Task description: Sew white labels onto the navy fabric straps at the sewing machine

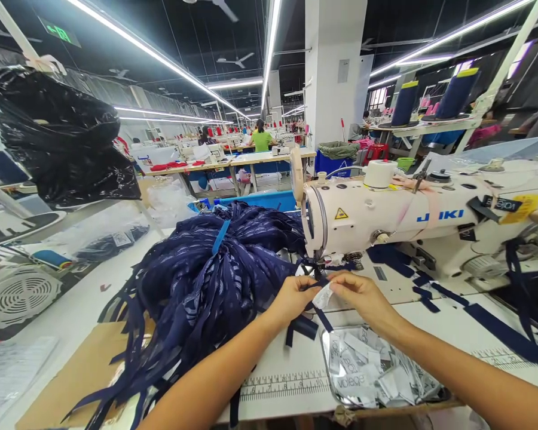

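Observation:
Just in front of the sewing machine's (pixel 372 209) needle area, both hands meet over a white fabric label (pixel 323 297) and a narrow navy fabric strip (pixel 324 321). My left hand (pixel 293 300) is closed, thumb and fingers pinching the strip at the label's left side. My right hand (pixel 357 294) pinches the label's right upper edge between thumb and fingers. The fingers partly hide where strip and label meet. To the left lies a big bundle of navy straps (pixel 206 269), bound with a blue tie (pixel 220 237). Below my right hand sits a metal tray (pixel 327 364) of loose labels.
Navy offcuts (pixel 425 292) lie under the machine arm and to the right. A printed ruler (pixel 291 385) runs along the table's front. Brown cardboard (pixel 67 382) is at left. A black plastic bag (pixel 58 137) hangs upper left. A person in green (pixel 262 141) sits farther back.

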### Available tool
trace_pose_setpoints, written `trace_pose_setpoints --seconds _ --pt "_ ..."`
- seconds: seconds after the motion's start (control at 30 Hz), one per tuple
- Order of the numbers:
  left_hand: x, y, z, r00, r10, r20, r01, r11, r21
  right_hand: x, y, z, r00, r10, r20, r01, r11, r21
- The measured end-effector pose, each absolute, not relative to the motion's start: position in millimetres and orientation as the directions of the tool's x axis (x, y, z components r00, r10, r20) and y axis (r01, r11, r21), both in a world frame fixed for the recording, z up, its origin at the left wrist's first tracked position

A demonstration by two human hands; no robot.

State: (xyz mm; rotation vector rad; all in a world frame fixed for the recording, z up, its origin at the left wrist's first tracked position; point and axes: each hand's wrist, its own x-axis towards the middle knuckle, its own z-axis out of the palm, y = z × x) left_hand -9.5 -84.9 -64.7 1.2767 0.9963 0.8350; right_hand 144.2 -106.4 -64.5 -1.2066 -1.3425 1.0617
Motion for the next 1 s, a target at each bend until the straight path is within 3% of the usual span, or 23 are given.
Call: trace_pose_setpoints --seconds 0.17,0.43,0.7,1.0 --pt "-11 -86 -62 0.379 0.918 -0.116 -0.011 0.13 0.991 137 -97 -66 0.022 0.992 0.123 0.142 0.118 -0.983" --pt "-5 -93 -61 0.226 0.967 -0.115 0.007 0.117 0.993 130 -96 -74 0.018 0.979 0.201 0.188 0.194 -0.963" --pt "-10 -89 -65 0.278 0.945 -0.171 -0.014 0.182 0.983 137 -96 -74 -0.014 0.999 0.035 0.052 0.036 -0.998" --pt "-9 -86 -63 0.281 0.947 -0.156 0.027 0.155 0.988 131 -102 -68 -0.003 0.999 0.048 0.072 0.048 -0.996"
